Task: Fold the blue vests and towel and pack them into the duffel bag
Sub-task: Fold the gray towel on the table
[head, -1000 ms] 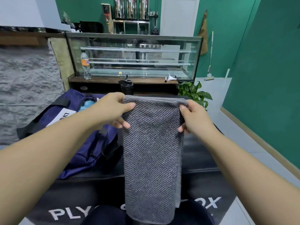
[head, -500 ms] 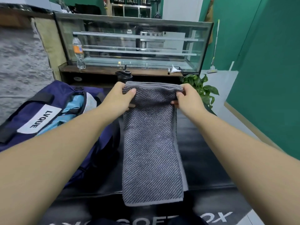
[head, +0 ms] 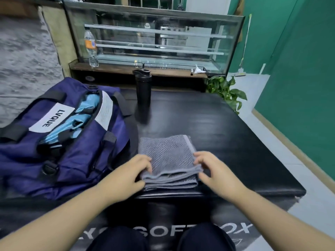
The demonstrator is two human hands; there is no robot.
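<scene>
The grey towel (head: 168, 154) lies folded in several layers on the black padded box (head: 235, 142), near its front edge. My left hand (head: 128, 176) pinches the towel's near left corner. At the near right corner, my right hand (head: 215, 173) has its fingers on top and its thumb at the side, pinching the layers. Left of the towel stands the navy duffel bag (head: 76, 160), unzipped and almost touching it. Light blue vests (head: 72, 122) show inside the bag's opening.
A black shaker bottle (head: 143, 87) stands at the box's far edge behind the towel. Beyond it are a glass display case (head: 154, 42) with a water bottle (head: 91, 49) and a potted plant (head: 224, 91). A green wall runs along the right.
The towel hung lengthwise from both hands held up in the air. It has come down onto the box, folded over into a short stack, with my hands at its near corners.
</scene>
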